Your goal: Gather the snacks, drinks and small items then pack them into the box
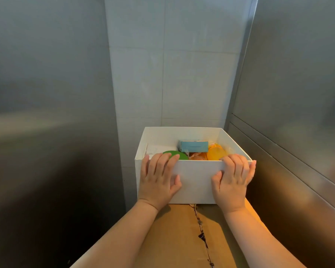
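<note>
A white open box (195, 176) stands on a brown cardboard carton (178, 235), pushed toward the tiled wall. Inside it I see a small blue carton (194, 146), an orange bottle (216, 152), a round green lid (179, 155), a clear wrapped snack (196, 156) and something white at the left. My left hand (159, 180) lies on the box's near wall, fingers over the top rim. My right hand (233, 180) grips the near right corner, fingers hooked over the rim and thumb on the front wall.
Brushed metal panels (46, 132) rise close on the left, and another metal panel (298, 113) stands on the right. A pale tiled wall (172, 64) stands right behind the box. The carton has a taped seam (201, 233) running toward me.
</note>
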Demonstrator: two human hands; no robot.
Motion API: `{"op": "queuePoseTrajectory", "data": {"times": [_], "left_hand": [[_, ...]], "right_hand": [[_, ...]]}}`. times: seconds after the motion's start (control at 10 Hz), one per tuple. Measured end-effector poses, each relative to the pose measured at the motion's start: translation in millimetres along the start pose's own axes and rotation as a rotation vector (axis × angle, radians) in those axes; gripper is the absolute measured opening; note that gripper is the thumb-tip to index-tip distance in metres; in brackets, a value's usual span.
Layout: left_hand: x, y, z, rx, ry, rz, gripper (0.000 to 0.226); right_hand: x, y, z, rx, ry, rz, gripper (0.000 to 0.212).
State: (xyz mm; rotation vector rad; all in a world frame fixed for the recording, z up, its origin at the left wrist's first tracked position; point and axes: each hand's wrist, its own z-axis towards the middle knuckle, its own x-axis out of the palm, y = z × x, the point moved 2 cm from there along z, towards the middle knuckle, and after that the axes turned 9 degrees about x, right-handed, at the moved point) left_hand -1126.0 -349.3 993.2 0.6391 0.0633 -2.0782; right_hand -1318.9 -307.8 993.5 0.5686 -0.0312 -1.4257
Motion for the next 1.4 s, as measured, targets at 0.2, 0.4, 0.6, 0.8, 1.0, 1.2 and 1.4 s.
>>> {"op": "queuePoseTrajectory", "data": {"times": [0.2,0.4,0.6,0.8,1.0,1.2,1.4], "left_hand": [[37.7,20.3,14.5,0.000,0.010,0.021,0.051],[73.6,33.7,26.8,-0.010,0.010,0.028,0.050],[99.0,43.5,36.7,-0.010,0.004,0.031,0.050],[111.4,47.6,40.9,0.002,-0.001,0.022,0.051],[108.3,48.0,38.1,-0.008,0.050,-0.023,0.051],[74.5,40.8,43.2,-0.045,0.280,-0.098,0.066],[25.4,27.4,41.2,-0.192,0.604,-0.221,0.071]], "right_hand": [[41.2,-8.2,16.1,0.016,0.034,-0.013,0.026],[74.8,-16.1,32.8,0.024,0.043,-0.013,0.025],[97.9,-20.4,45.1,0.042,0.062,-0.019,0.025],[109.4,-23.4,49.3,0.044,0.079,-0.035,0.025],[99.3,-18.4,47.4,0.043,0.152,-0.101,0.025],[65.9,-10.7,52.2,-0.005,0.441,-0.258,0.051],[11.3,-1.9,44.0,-0.012,0.704,-0.273,0.061]]}}
